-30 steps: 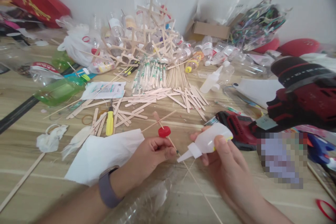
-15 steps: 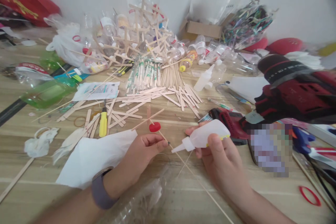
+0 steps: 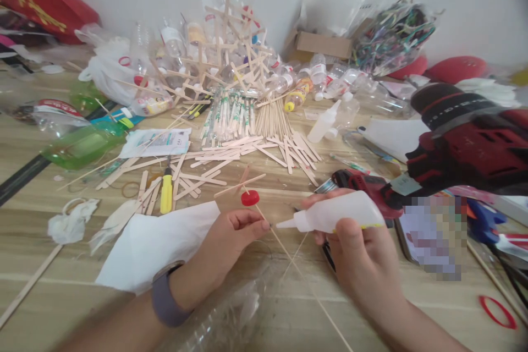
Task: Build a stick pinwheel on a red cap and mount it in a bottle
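My left hand (image 3: 241, 236) pinches a thin wooden skewer (image 3: 285, 250) just below a red bottle cap (image 3: 249, 198). Past the cap, the skewer's far end meets a flat craft stick (image 3: 258, 179). A tiny dark bit shows at my left fingertips, too small to name. My right hand (image 3: 361, 256) is closed around a white squeeze bottle (image 3: 340, 213), held nearly level. Its pointed nozzle is close to my left fingertips; whether it touches the skewer I cannot tell. Another thin stick crosses the skewer lower down. Part of a dark object shows beneath my right hand.
Loose craft sticks (image 3: 289, 153) lie ahead, with a bundle of skewers (image 3: 272, 121) behind. A yellow screwdriver (image 3: 166, 192) and a white sheet (image 3: 165, 242) are on the left. A red-black power drill (image 3: 462, 148) juts in from the right. A clear plastic bottle (image 3: 231, 313) lies nearest me.
My right hand has tilted the squeeze bottle closer to level, and its nozzle has risen toward my left fingertips. A dark object now shows beneath my right hand. My left hand keeps its pinch.
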`<state>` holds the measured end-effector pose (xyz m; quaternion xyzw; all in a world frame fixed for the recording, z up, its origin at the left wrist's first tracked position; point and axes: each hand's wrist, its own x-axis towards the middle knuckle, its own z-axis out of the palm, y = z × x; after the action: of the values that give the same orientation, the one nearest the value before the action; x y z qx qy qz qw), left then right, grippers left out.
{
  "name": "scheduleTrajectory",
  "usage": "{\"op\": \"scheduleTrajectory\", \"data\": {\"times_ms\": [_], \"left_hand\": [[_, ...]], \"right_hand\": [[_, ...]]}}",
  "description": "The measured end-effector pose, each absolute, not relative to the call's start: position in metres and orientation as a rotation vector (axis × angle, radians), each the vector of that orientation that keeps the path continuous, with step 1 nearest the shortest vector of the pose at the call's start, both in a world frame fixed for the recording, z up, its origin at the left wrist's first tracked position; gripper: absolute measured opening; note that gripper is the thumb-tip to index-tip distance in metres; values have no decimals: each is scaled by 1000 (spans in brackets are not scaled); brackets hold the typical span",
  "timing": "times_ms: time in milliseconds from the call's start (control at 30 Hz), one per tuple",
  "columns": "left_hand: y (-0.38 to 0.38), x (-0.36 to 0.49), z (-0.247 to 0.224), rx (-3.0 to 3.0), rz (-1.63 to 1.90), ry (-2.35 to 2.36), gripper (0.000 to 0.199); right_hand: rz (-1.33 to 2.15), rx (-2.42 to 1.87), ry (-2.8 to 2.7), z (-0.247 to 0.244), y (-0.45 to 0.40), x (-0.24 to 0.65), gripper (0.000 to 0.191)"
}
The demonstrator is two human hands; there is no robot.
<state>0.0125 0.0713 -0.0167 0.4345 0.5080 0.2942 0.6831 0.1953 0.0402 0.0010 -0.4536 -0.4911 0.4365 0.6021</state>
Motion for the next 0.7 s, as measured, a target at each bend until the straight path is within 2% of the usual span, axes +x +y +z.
{"op": "scheduleTrajectory", "data": {"times_ms": [700], "left_hand": [[72, 12, -15, 968, 634, 1121, 26]], "right_hand": [[831, -1193, -1302, 7, 39, 191, 30]]}}
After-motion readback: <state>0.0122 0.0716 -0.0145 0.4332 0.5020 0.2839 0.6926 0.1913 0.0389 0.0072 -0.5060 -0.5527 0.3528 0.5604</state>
